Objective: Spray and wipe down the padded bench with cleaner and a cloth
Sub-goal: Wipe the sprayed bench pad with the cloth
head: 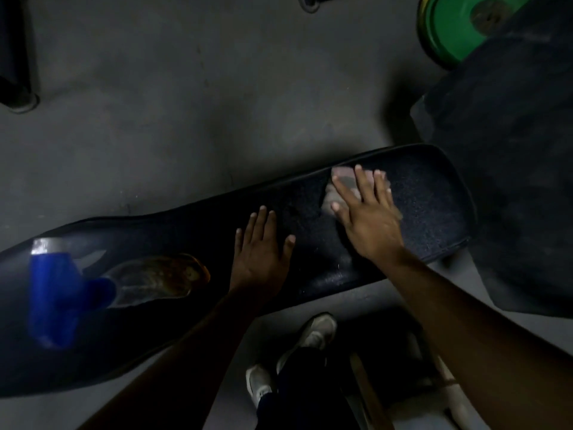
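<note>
The cloth (341,187) lay mostly hidden under the right hand (366,212). The spray bottle (62,290), at 8 o'clock, was blurred; its contents were indeterminable.

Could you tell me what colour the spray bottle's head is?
Blue, on the spray bottle; head view.

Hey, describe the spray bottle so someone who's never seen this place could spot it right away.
Find the long black padded bench that runs across the grey floor. Go to its left end, away from the two hands: the spray bottle lies there on its side. It has a bright blue trigger head and a clear body, the only blue thing in view, whereas the cloth under the right hand is pale.
</note>
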Motion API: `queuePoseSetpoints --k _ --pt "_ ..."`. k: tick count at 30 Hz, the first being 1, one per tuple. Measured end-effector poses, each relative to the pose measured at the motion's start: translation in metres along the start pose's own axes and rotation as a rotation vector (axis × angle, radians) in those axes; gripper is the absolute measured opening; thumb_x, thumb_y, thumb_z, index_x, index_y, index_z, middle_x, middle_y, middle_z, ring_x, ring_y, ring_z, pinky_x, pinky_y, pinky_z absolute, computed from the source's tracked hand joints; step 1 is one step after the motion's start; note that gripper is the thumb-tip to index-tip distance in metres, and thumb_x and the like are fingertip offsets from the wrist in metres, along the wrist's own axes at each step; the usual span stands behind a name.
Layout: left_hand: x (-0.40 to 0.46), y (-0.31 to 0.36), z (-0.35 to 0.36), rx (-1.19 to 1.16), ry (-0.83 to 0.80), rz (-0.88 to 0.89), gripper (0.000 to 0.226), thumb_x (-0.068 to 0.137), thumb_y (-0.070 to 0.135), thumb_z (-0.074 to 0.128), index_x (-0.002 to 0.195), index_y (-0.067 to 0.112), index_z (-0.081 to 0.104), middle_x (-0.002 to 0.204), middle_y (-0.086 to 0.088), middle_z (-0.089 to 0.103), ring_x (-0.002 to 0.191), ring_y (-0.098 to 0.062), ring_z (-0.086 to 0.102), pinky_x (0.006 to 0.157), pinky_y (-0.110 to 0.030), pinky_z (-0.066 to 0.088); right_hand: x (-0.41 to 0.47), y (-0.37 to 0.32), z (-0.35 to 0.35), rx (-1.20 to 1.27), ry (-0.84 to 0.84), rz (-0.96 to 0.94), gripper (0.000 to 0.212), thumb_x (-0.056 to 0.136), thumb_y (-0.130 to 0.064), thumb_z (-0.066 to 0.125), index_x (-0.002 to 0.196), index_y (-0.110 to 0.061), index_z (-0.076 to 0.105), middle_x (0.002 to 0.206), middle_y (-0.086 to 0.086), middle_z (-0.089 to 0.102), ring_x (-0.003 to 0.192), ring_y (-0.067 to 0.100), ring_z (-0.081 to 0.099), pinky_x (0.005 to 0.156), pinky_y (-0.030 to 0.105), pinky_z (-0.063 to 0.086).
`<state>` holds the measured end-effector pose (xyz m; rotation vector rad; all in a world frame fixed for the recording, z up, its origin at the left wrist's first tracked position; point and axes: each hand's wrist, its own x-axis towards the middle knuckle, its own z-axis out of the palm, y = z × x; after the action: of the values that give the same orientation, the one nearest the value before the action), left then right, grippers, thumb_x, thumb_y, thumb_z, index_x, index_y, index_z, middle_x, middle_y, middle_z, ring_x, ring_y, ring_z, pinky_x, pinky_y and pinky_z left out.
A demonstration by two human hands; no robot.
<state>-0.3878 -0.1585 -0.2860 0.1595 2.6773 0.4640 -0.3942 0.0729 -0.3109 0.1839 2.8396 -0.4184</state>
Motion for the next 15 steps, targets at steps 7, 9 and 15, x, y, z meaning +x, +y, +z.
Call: queuePoseSetpoints --k 7,9,15 --pt "-0.034 -0.016 0.003 0.019 -0.068 0.035 0.069 0.100 0.052 0.031 0.157 0.016 0.017 0.167 -0.002 0.006 0.154 -0.018 0.000 0.122 -0.043 -0.001 0.019 -0.086 0.018 -0.057 -0.110 -0.272 0.056 0.107 -0.048 0.038 0.161 -0.037 0.030 0.174 0.009 0.012 0.159 0.045 0.002 0.127 0.062 0.011" --pt "-0.045 -0.023 0.002 -0.012 -0.074 0.040 0.070 0.099 0.053 0.030 0.156 0.016 0.019 0.167 -0.002 0.006 0.154 -0.018 0.000 0.123 -0.042 -0.001 -0.003 -0.092 0.026 -0.108 -0.126 -0.384 0.056 0.105 -0.049 0.034 0.160 -0.039 0.030 0.174 0.009 0.014 0.159 0.045 0.007 0.127 0.061 0.015" --pt "-0.081 -0.036 0.003 -0.030 -0.003 0.073 0.078 0.093 0.058 0.021 0.152 0.009 0.034 0.164 -0.007 0.019 0.152 -0.025 0.016 0.121 -0.047 0.015 -0.082 -0.051 0.022 -0.246 -0.246 -0.468 0.064 0.102 -0.040 0.036 0.163 -0.044 0.015 0.174 0.002 0.002 0.160 0.038 -0.001 0.127 0.057 0.019"
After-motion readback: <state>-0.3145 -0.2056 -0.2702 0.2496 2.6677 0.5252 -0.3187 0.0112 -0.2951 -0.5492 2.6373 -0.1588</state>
